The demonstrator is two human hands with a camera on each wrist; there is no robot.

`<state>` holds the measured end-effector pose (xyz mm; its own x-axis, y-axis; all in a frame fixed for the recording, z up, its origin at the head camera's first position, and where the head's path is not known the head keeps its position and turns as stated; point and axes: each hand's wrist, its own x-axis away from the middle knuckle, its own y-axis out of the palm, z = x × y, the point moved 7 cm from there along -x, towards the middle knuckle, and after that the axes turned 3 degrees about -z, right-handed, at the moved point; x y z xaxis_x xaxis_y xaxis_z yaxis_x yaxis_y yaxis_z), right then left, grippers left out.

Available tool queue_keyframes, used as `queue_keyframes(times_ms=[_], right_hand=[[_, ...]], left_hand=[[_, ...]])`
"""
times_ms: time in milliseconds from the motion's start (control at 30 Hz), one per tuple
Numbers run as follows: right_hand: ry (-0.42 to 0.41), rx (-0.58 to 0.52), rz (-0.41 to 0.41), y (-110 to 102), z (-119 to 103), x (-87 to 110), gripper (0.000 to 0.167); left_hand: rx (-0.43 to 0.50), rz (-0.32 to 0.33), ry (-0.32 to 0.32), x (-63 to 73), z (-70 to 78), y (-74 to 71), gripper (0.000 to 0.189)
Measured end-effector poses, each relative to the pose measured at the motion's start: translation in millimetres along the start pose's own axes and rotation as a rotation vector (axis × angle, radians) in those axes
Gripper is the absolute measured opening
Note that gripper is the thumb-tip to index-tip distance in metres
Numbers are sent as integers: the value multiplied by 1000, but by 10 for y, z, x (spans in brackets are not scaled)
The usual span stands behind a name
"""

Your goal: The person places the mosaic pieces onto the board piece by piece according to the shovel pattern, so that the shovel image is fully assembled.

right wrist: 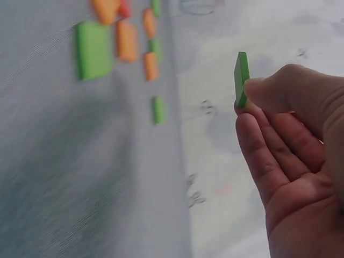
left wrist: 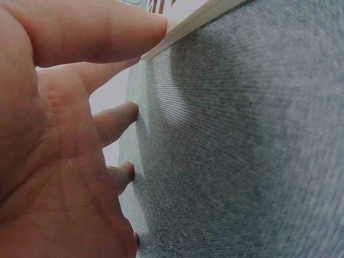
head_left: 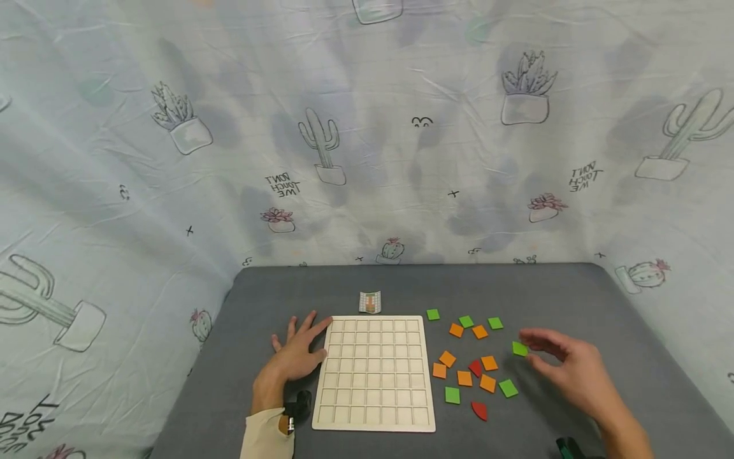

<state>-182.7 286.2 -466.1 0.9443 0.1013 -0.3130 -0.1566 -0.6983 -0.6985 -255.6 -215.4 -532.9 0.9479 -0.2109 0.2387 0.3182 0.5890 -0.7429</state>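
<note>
With thumb and fingertips my right hand (head_left: pixel 568 365) pinches a green square tile (head_left: pixel 519 349); in the right wrist view the tile (right wrist: pixel 242 79) stands on edge between them, off the table. My left hand (head_left: pixel 299 354) lies spread at the far left corner of a pale wooden grid board (head_left: pixel 373 373). Its thumb and index finger touch the board's edge, and the other fingertips rest on the table, as the left wrist view shows. No tiles lie on the board. Between board and right hand are scattered orange square tiles (head_left: pixel 464 378), green ones (head_left: pixel 452 395) and red quarter-round pieces (head_left: pixel 479 411).
A small printed pattern card (head_left: pixel 369 302) lies just beyond the board's far edge. The grey table (head_left: pixel 275 287) is backed and flanked by a hanging cloth (head_left: pixel 378 159) with cactus drawings. A dark green object (head_left: pixel 568 448) shows near the right wrist at the bottom edge.
</note>
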Motion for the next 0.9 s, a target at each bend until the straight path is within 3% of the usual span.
queue_keyframes(times_ms=[300,900], right_hand=[[-56,-10,36,-81,-323,-168,44],[-145,-75,-6,93,-733,-564,43]], left_hand=[[8,-1,7,-6,0,-1,71],[15,-2,9,-2,-18,1,71]])
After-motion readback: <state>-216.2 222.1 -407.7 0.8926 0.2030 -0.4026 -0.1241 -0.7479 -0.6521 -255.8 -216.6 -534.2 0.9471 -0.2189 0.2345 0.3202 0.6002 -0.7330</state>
